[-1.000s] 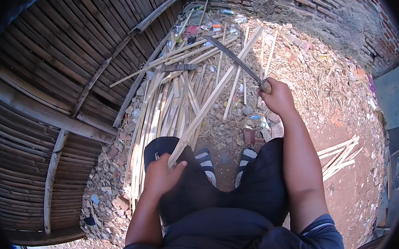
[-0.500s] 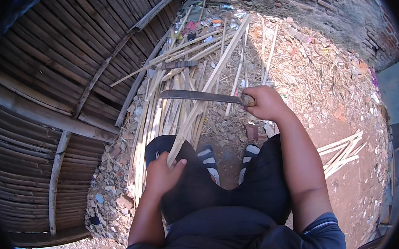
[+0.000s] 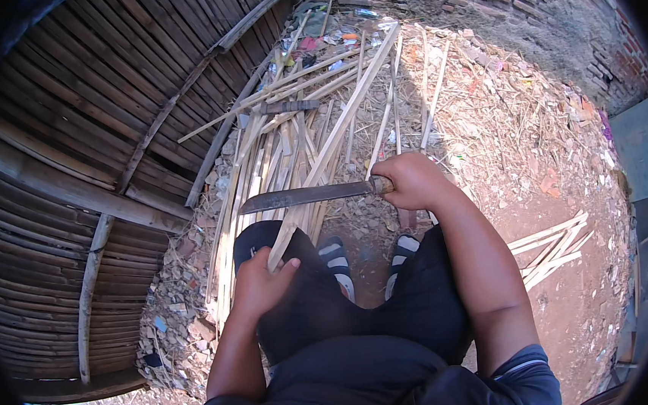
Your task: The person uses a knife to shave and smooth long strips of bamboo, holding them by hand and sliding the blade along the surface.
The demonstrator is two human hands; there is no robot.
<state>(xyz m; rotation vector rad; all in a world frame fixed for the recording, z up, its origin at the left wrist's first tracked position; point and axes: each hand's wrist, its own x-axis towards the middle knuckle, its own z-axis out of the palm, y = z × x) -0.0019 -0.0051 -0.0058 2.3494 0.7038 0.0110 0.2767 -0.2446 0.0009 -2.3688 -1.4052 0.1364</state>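
Observation:
My left hand [image 3: 263, 279] is closed round the near end of a long pale bamboo strip [image 3: 348, 117], beside my left knee. The strip slants away from me, up to the right, its far end over the littered ground. In my right hand [image 3: 416, 182] is the handle of a machete [image 3: 304, 197]. Its dark blade points left and lies across the strip, a little beyond my left hand; whether the edge bites into the strip I cannot tell.
A pile of bamboo strips [image 3: 260, 169] lies by my left leg, with a dark short-handled tool [image 3: 288, 107] on it. More strips [image 3: 552, 249] lie on the ground at right. A bamboo-slat wall [image 3: 90, 137] stands at left, a brick wall [image 3: 521, 4] at the back.
My right hand has come nearer and slightly left, bringing the machete blade down along the strip toward my left hand. The left hand keeps its hold and has hardly moved.

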